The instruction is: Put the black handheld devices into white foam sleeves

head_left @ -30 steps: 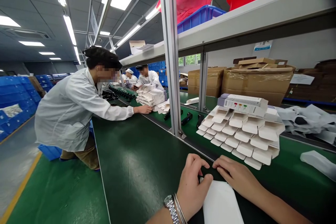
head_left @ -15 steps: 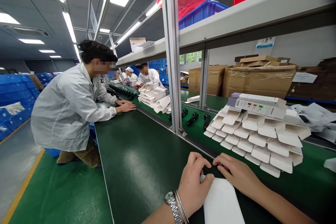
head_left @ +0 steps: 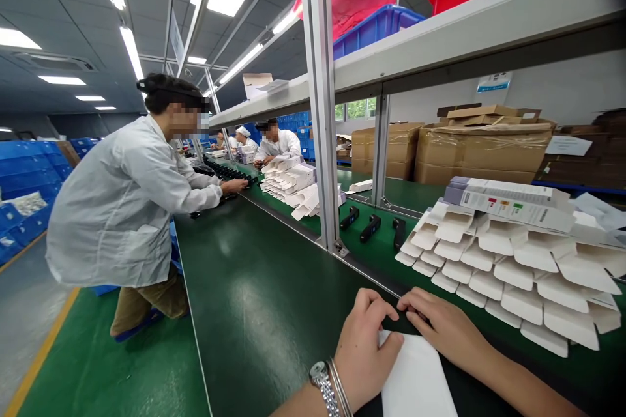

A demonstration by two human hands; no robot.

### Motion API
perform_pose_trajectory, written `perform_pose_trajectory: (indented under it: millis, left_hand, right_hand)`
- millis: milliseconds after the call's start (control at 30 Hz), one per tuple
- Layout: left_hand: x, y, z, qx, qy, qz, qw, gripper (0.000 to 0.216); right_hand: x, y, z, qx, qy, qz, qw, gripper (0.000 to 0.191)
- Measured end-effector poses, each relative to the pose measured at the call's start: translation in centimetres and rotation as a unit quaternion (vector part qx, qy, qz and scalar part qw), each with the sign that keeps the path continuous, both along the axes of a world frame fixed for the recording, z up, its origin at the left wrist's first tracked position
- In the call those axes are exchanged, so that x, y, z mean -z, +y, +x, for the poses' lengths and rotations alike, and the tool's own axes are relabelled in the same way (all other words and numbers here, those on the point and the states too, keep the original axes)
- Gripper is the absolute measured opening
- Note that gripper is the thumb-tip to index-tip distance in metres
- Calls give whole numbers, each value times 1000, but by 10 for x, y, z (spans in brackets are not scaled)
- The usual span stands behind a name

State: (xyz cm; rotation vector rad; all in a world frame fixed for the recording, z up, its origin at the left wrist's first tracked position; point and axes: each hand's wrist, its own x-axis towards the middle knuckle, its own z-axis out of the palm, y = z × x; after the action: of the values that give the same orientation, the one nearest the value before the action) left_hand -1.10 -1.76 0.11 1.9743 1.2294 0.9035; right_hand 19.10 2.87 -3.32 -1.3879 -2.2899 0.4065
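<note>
My left hand (head_left: 366,350), with a watch and bangles at the wrist, rests over the left edge of a smooth white flat piece (head_left: 418,378). Its fingers are loosely bent and the thumb lies apart from them, over the white piece. Just to the right, my right hand (head_left: 443,320) lies at the piece's far corner with loosely bent fingers, its fingertips close to my left ones. Whether the white piece is paper or card I cannot tell; its near end is cut off by the frame. Neither hand grips anything that I can see.
Open white boxes (head_left: 508,267) are stacked at the right. Several black handheld devices (head_left: 370,228) lie on the green belt. A metal post (head_left: 320,111) and an overhead shelf (head_left: 464,32) stand close. A co-worker (head_left: 137,189) leans over the green table at the left.
The box stack and black devices have shifted right and nearer. The co-worker's hands have moved from flat on the table to the black devices. My hands have barely moved.
</note>
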Motion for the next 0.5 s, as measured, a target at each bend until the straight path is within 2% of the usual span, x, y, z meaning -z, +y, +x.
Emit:
perform_pose_trajectory:
  millis: [500]
  left_hand:
    - [2, -2, 1, 15, 14, 0, 1000, 23]
  right_hand:
    - [-6, -4, -1, 5, 5, 3, 1000, 22]
